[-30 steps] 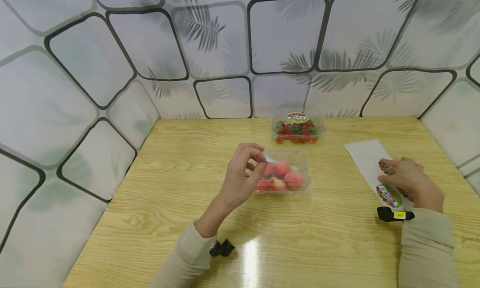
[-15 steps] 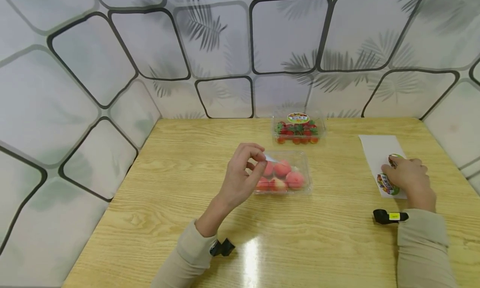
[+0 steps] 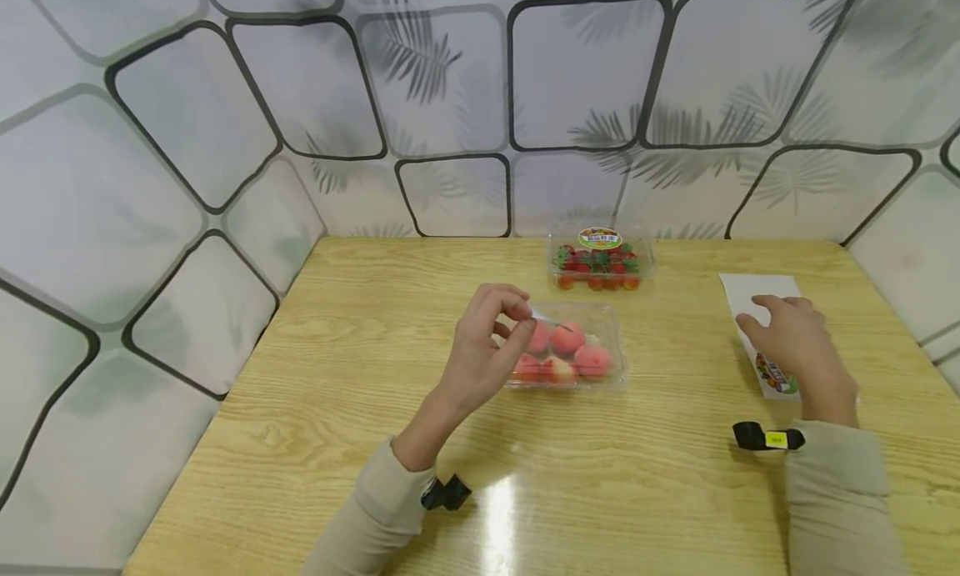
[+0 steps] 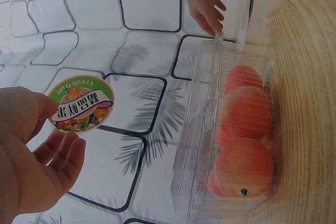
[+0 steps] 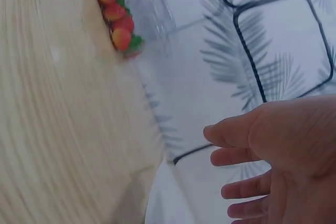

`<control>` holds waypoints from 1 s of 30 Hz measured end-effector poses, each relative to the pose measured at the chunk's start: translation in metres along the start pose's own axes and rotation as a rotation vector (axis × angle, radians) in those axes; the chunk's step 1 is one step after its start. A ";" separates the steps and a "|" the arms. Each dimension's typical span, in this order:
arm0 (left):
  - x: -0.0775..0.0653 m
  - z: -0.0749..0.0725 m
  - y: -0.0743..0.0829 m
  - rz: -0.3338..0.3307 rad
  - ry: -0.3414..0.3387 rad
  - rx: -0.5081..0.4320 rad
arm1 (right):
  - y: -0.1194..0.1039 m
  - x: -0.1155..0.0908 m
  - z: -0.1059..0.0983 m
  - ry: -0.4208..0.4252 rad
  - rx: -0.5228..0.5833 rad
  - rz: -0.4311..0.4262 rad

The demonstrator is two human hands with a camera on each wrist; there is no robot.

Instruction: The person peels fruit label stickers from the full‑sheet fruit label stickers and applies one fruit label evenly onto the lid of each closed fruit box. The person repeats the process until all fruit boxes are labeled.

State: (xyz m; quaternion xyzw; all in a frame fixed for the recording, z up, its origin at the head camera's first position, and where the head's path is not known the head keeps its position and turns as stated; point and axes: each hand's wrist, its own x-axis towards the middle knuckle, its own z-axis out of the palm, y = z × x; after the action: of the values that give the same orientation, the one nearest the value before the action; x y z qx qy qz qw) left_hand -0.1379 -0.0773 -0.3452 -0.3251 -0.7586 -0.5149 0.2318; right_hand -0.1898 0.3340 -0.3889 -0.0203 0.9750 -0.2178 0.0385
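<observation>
Between thumb and fingertip, my left hand (image 3: 480,355) pinches an oval fruit sticker (image 4: 81,106) by its edge, its printed face turned to the left wrist camera. The hand hovers over the left part of a clear plastic box (image 3: 617,351) of peaches (image 3: 567,338), hiding some of the fruit. The box's lid looks closed. Over at the right, my right hand (image 3: 798,343) is above a white sticker sheet (image 3: 738,288) with its fingers loosely extended, holding nothing. Another oval sticker (image 3: 775,376) shows on the sheet beside the wrist; the hand covers the rest.
Behind the peaches, near the wall, stands a second clear box (image 3: 557,247) of strawberries (image 3: 598,267) with an oval label (image 3: 600,238) on its lid. A patterned wall (image 3: 450,84) bounds the wooden table (image 3: 360,326) at the back and sides.
My right hand shifted the sticker sheet back and rightward, then came off it, moving left with fingers spread. My left hand stayed where it was with its sticker.
</observation>
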 end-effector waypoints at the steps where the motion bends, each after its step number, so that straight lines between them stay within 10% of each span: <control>1: 0.000 0.000 0.000 0.001 0.001 0.002 | -0.006 -0.001 0.000 0.020 0.011 -0.006; 30: 0.001 -0.004 0.005 -0.020 -0.034 0.039 | -0.178 -0.049 0.025 0.443 0.287 -0.620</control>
State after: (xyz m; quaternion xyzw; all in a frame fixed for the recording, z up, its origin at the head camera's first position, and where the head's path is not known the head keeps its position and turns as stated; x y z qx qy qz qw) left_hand -0.1347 -0.0798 -0.3403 -0.3216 -0.7755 -0.4968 0.2198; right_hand -0.1349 0.1655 -0.3321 -0.2603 0.8671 -0.3522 -0.2374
